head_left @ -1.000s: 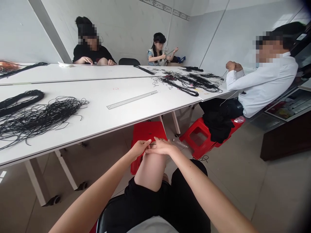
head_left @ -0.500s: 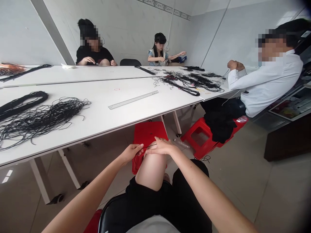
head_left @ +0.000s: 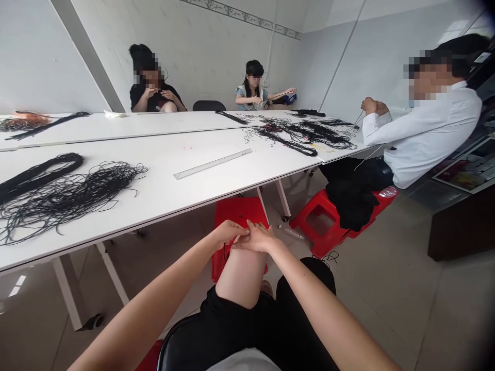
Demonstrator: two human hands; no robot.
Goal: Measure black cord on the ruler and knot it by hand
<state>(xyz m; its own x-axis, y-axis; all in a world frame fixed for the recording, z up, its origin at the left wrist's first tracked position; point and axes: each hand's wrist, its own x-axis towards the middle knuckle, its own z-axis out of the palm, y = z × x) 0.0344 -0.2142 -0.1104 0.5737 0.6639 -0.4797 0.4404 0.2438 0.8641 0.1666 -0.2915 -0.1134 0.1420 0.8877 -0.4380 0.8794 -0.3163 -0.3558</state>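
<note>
A: Which step appears to be in hand?

B: Close work on a thin dark cord (head_left: 225, 251), it is judged, done by the left hand (head_left: 235, 232) against the right hand (head_left: 257, 238). Both are brought together over the bare knee (head_left: 242, 268).

A: Where is the cord seen?

B: Just below the left hand, faintly, as a strand against the red stool (head_left: 232, 206). Its upper part is hidden by the fingers, so whether a loop or knot has been formed cannot be told.

A: And how is the left hand set?

B: Its thumb and forefinger are pressed together in a pinch. The cord is taken to be gripped there, since the strand hangs beneath; the fingertips are met by the near side of the right hand.

A: The right hand?

B: It is laid palm down across the knee, with the fingers stretched out and slightly parted. Whether any cord is trapped under it cannot be seen.

A: What would be called for by the next move?

B: A steady right hand and a fine, firm pinch by the left, it is judged; slack could easily be let in.

A: What is found farther off?

B: Beyond the hands, a clear ruler (head_left: 213, 164) is laid on the white table (head_left: 162, 159); to the left of the left hand, a tangle of black cords (head_left: 96, 190) is spread.
</note>
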